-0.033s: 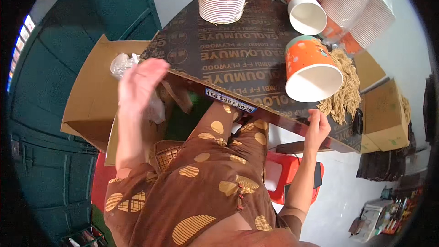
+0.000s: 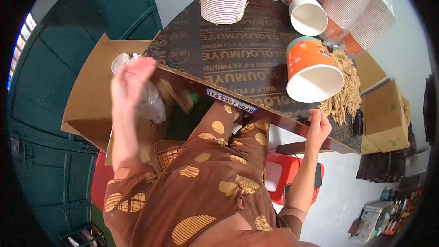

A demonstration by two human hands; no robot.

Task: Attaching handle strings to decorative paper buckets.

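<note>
Left hand (image 2: 132, 80) and right hand (image 2: 318, 126) at the front edge of a dark plywood table (image 2: 260, 32)

At far left, a cardboard box (image 2: 87, 96) stands open beside the table. A clear plastic bag (image 2: 153, 105) hangs over its inner side, behind the left hand. That hand is raised at the table's left corner, blurred, palm open and fingers extended, with nothing visible in it; whether it touches the edge cannot be told.

Farther right, a tall stack of nested paper tubs (image 2: 225, 0) stands at the back. Nearer, an orange paper tub (image 2: 315, 66) lies on its side, white mouth toward the person, touching a heap of noodles (image 2: 345, 87). Just in front of it, the right hand is at the table edge, fingers curled inward; whether they grip anything cannot be told. Plastic-wrapped tub stacks (image 2: 350, 7) fill the back right corner, and another carton (image 2: 386, 114) sits beyond the noodles.
</note>
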